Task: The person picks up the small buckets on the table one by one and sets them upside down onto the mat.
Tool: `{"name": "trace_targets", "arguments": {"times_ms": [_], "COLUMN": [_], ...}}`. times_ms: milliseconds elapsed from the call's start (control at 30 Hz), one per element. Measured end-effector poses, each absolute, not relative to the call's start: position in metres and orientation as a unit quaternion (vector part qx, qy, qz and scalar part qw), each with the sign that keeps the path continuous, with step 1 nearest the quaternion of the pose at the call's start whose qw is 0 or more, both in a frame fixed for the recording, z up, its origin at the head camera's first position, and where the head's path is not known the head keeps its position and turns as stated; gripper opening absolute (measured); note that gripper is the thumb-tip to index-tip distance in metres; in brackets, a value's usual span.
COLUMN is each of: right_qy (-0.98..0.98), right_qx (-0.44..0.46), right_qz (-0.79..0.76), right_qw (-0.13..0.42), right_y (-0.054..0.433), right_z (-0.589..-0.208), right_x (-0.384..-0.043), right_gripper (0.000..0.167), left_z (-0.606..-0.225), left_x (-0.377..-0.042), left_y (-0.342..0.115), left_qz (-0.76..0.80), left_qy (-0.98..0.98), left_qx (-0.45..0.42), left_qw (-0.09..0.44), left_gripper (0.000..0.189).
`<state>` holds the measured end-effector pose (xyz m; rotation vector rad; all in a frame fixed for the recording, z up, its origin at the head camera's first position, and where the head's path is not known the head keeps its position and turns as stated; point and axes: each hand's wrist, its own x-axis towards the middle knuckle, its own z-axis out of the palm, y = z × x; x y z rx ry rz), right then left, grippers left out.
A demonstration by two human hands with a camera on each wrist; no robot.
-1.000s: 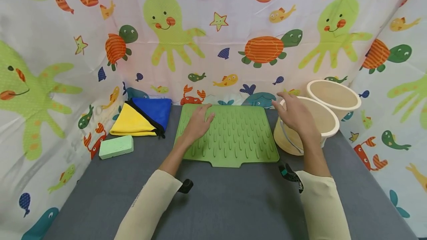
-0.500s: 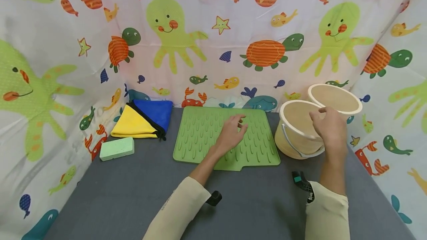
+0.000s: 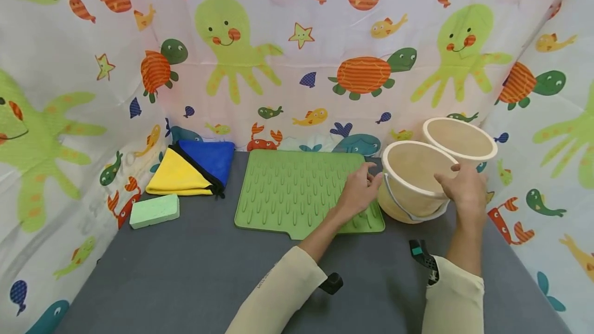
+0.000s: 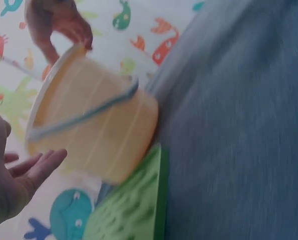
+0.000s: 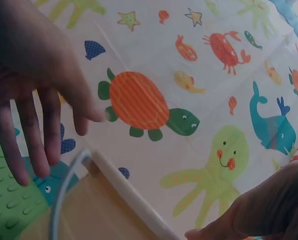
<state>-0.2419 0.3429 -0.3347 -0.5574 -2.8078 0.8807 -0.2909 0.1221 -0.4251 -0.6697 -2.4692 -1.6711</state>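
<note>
The front cream bucket (image 3: 408, 195) stands at the right of the mat, with a grey handle hanging down its near side. At its right rim is my right hand (image 3: 465, 189), gripping the edge between thumb and fingers; the left wrist view also catches this right hand (image 4: 58, 25) on the rim. My left hand (image 3: 361, 189) is just left of the same bucket, over the right part of a green studded mat (image 3: 297, 184). Its fingers are extended and apart from the rim, as the right wrist view shows for the left hand (image 5: 38, 85).
A second cream bucket (image 3: 459, 138) stands behind the first, to its right. A folded yellow and blue cloth (image 3: 181, 174) and a pale green sponge block (image 3: 154, 211) lie at the left. A sea-animal printed curtain (image 3: 287, 40) borders the grey table (image 3: 185, 282).
My left hand has moved right across the mat to beside the front bucket. The right hand has gone from above the bucket's left side to its right rim and taken hold.
</note>
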Motion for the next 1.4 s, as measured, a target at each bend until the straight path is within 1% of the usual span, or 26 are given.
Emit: {"name": "trace_targets", "arguments": {"times_ms": [133,200,233,300,367,433,567,733,833,900,1000,1067,1133,1233,1400], "right_qy": [-0.927,-0.914,-0.907,-0.897,-0.889,-0.883,-0.88,-0.88,-0.875,-0.877,-0.873,-0.866,-0.858,-0.857,-0.87], "right_qx": [-0.195,-0.202,-0.206,-0.208,-0.202,-0.188,-0.168,-0.162,-0.15,-0.148,-0.145,-0.145,-0.144,-0.13,-0.084], "right_qz": [0.31,0.342,0.359,0.379,0.399,0.416,0.426,0.416,0.419,0.407,0.414,0.433,0.452,0.464,0.454], "right_qw": [0.081,0.081,0.081,0.087,0.099,0.109,0.122,0.162,0.191,0.206,0.214,0.206,0.199,0.182,0.173], "right_y": [0.351,0.354,0.356,0.362,0.365,0.366,0.357,0.341,0.334,0.331,0.324,0.32,0.317,0.315,0.31], "right_z": [-0.342,-0.347,-0.35,-0.355,-0.359,-0.36,-0.354,-0.341,-0.334,-0.33,-0.326,-0.324,-0.322,-0.321,-0.319], "right_x": [-0.242,-0.245,-0.246,-0.248,-0.251,-0.252,-0.252,-0.247,-0.245,-0.244,-0.247,-0.249,-0.252,-0.254,-0.256], "right_gripper": [0.07,0.074,0.074,0.073,0.071,0.071,0.073,0.064,0.063,0.066,0.076,0.083,0.089,0.093,0.095], "left_z": [-0.424,-0.423,-0.422,-0.422,-0.421,-0.42,-0.416,-0.412,-0.408,-0.405,-0.401,-0.4,-0.398,-0.396,-0.391], "left_x": [-0.281,-0.278,-0.276,-0.274,-0.273,-0.273,-0.274,-0.275,-0.275,-0.275,-0.277,-0.28,-0.285,-0.292,-0.3], "left_y": [0.144,0.149,0.15,0.154,0.157,0.16,0.165,0.168,0.169,0.17,0.167,0.163,0.159,0.151,0.132], "left_qz": [-0.552,-0.535,-0.535,-0.547,-0.578,-0.622,-0.697,-0.772,-0.818,-0.849,-0.881,-0.894,-0.893,-0.887,-0.869], "left_qy": [-0.813,-0.83,-0.832,-0.826,-0.805,-0.77,-0.705,-0.629,-0.57,-0.526,-0.472,-0.447,-0.449,-0.459,-0.495], "left_qx": [-0.179,-0.15,-0.141,-0.131,-0.132,-0.139,-0.13,-0.098,-0.069,-0.046,-0.002,0.024,0.041,0.044,0.016], "left_qw": [0.046,0.052,0.047,0.029,0.013,0.001,0.003,-0.003,-0.013,-0.02,-0.025,-0.025,-0.019,-0.013,0.004], "left_gripper": [0.061,0.062,0.06,0.048,0.039,0.034,0.034,0.031,0.036,0.045,0.064,0.07,0.069,0.062,0.067]}}
